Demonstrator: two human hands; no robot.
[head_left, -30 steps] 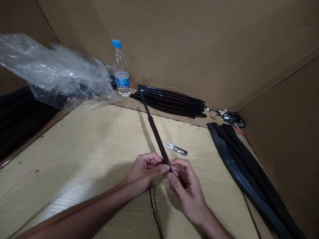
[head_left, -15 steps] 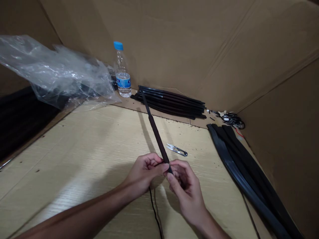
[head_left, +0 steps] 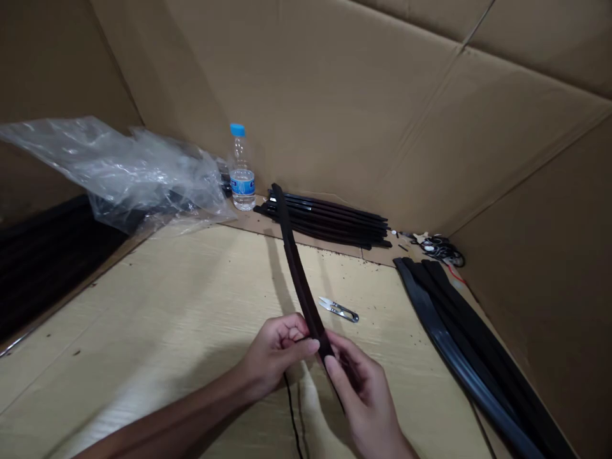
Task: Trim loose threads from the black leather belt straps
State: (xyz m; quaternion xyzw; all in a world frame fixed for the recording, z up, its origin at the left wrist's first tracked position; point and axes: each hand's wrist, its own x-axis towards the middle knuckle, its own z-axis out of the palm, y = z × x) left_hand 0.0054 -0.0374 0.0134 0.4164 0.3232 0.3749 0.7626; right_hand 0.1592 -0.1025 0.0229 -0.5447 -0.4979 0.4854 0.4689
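My left hand (head_left: 277, 357) and my right hand (head_left: 363, 401) both grip the lower end of a long black rubber strip (head_left: 299, 274). The strip rises from them and curves toward the far wall, its upper end free in the air. Just beyond my right hand, a pair of steel thread snips (head_left: 338, 310) lies on the pale board (head_left: 143, 299), untouched. A thin black cord (head_left: 291, 414) runs on the board beneath my hands.
Black strips lie stacked (head_left: 329, 223) by the far wall and in a long pile (head_left: 459, 331) at right. A water bottle (head_left: 241, 172), a clear plastic bag (head_left: 124, 172) and a small tangle of parts (head_left: 442, 250) stand around. Cardboard walls (head_left: 516, 146) surround the board.
The strip has turned and now shows a broader, more curved side. My hands have moved slightly apart at its lower end, and the view has tilted upward.
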